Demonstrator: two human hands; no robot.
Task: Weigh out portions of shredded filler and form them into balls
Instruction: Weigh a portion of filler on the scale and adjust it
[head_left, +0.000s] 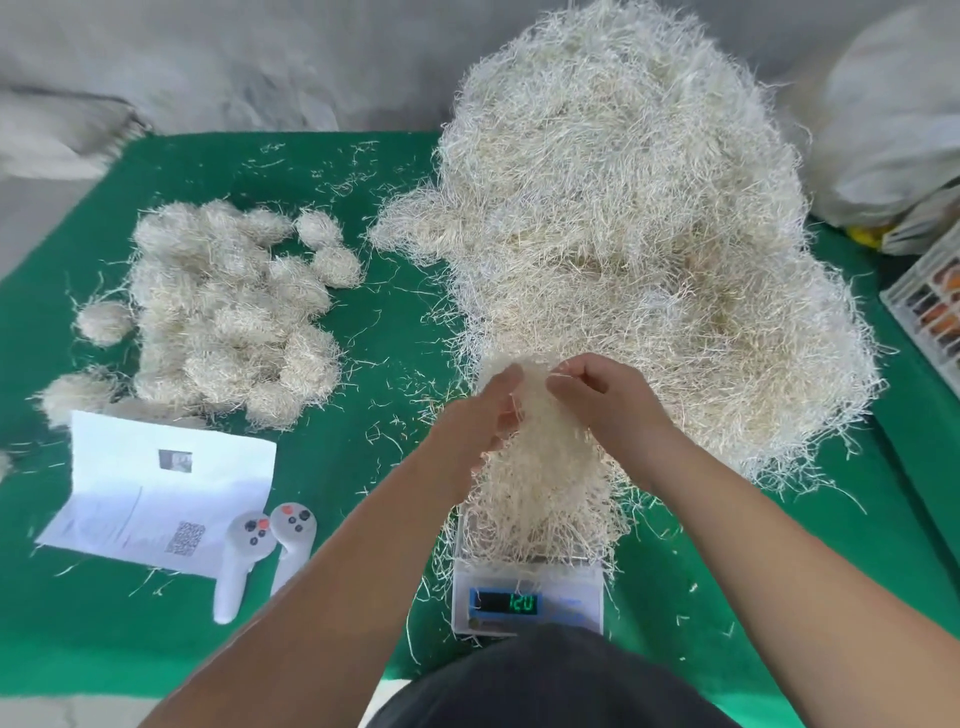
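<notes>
Head view: one large heap of shredded filler (649, 249) on the green cloth (395, 322), right of centre. One digital scale (527, 597) at the near edge, display lit; digits blurred. One portion of filler (545, 483) sits on the scale platform, long axis running from the scale up toward the heap, its top end between the two hands. Left hand (483, 410): fingers curled into the left side of the tuft. Right hand (608, 400): fingers pinch strands at the right side. Formed balls (228, 312) are clustered at left, touching and overlapping, so an exact count is not possible; a few lie apart at the cluster's edge. One printed sheet (156, 493), two white controllers (265, 545) beside it. One white crate (930, 301) at right edge, contents unclear.
</notes>
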